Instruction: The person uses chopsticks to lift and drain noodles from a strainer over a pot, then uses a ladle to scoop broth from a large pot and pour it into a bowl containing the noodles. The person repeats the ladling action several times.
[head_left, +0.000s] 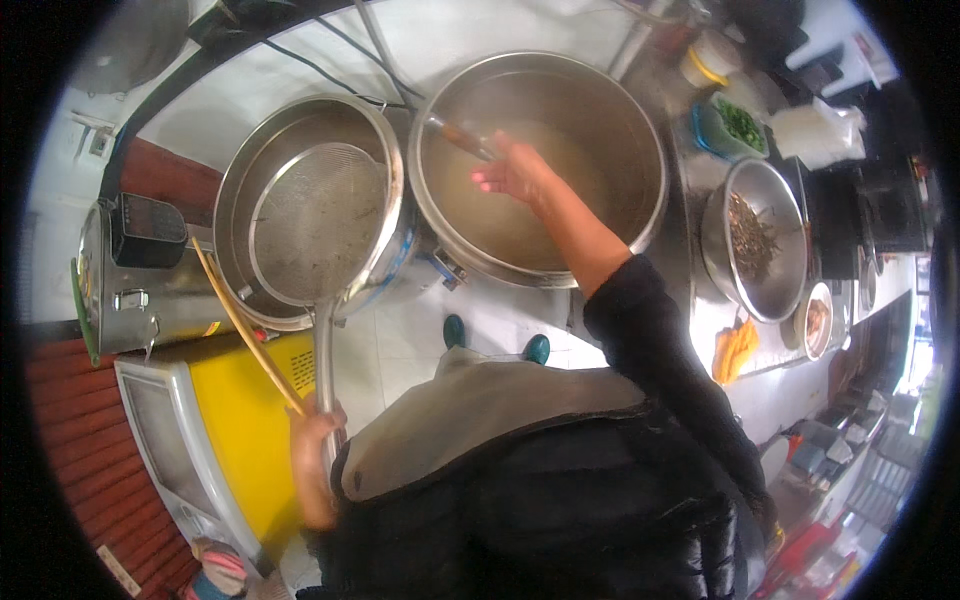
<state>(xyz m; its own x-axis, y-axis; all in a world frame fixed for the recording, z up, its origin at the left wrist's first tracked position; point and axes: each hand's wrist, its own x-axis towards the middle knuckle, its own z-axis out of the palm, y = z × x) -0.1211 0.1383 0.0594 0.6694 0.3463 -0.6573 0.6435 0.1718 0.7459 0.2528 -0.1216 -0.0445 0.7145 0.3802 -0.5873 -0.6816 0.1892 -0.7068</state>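
My left hand (318, 435) grips the long metal handle of a round fine-mesh strainer (319, 225), along with a pair of long wooden cooking chopsticks (247, 330). The strainer lies over the mouth of a large steel pot (232, 202), with small dark bits on its mesh. My right hand (514, 172) is above a second large steel pot (649, 150) holding cloudy liquid (480, 217). Its fingers are spread beside the brown handle (459, 138) of a utensil that slants across the pot's left side. The utensil's other end is hidden.
On the right counter are a steel bowl (716, 240) of brown shreds, a container of chopped greens (739, 126), an orange cloth (735, 351) and a smaller food bowl (802, 330). At left stand a lidded steel container (180, 300), a black device (150, 229) and a yellow-sided cabinet (240, 435).
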